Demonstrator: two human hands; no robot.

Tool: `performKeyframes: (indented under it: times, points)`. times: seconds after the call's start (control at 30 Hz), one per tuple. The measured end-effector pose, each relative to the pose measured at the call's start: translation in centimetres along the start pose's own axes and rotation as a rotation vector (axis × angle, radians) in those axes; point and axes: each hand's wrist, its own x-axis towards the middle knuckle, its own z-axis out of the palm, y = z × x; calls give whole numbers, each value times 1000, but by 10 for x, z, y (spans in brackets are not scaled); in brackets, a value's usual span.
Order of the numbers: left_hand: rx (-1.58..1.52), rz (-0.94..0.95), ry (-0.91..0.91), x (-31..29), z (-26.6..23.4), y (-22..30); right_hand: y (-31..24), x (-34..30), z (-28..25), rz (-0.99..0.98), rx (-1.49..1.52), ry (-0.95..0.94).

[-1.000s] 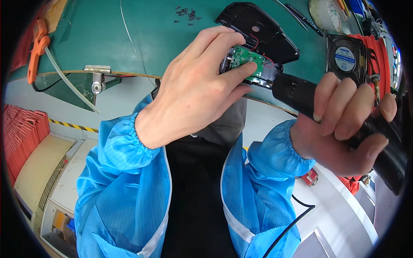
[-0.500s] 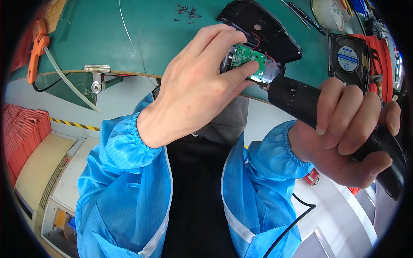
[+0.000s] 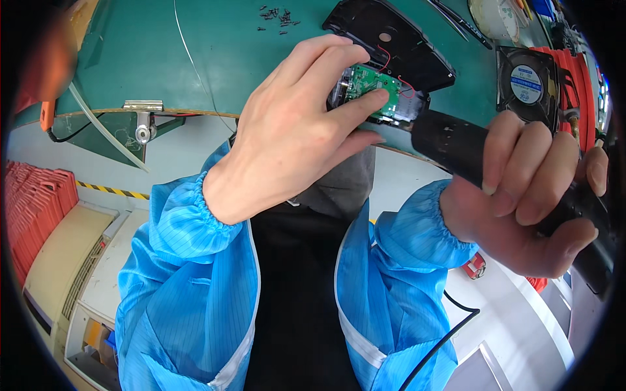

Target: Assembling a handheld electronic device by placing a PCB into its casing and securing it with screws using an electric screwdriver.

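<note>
Centrally, the left hand (image 3: 280, 133) was partly closed, back upward, over a green circuit board (image 3: 373, 86). One fingertip rested on the board's face, another digit lay along its near edge, and two more curled at its far left side; the grip underneath was hidden. The board was seated near the front edge of the green bench top (image 3: 137, 58), its left portion covered by the hand.

The right hand (image 3: 531, 192) was wrapped around a black cylindrical tool (image 3: 450, 144), whose front end stood at the board's near right corner. The bit could not be made out, and contact with the board could not be determined. The tool's rear end merged with the dark rim of the view.

Just beyond the board lay an open black housing shell (image 3: 407, 49); thin red wires (image 3: 405, 83) ran between them. Farther left were loose dark screws (image 3: 278, 17), too small to count reliably. A black fan (image 3: 526, 85) stood to the right. At the upper left, an orange-handled tool (image 3: 47, 116) was largely obscured by a blurred shape.
</note>
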Motion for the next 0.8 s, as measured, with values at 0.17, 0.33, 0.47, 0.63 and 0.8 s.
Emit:
performKeyframes:
  times: [0.17,0.33,0.47,0.63,0.8]
  points:
    - [30,14,10,-1,2,-2,19,-2,19,-87,-10,90]
    - [43,33,28,-2,4,-2,27,-1,20,-180,-14,208]
    - [49,40,35,-2,5,-4,28,1,11,-159,-12,97]
    - [56,48,46,-2,4,-5,18,7,16,-43,-103,50]
    - [46,36,60,-2,4,-4,22,5,26,-20,-133,100]
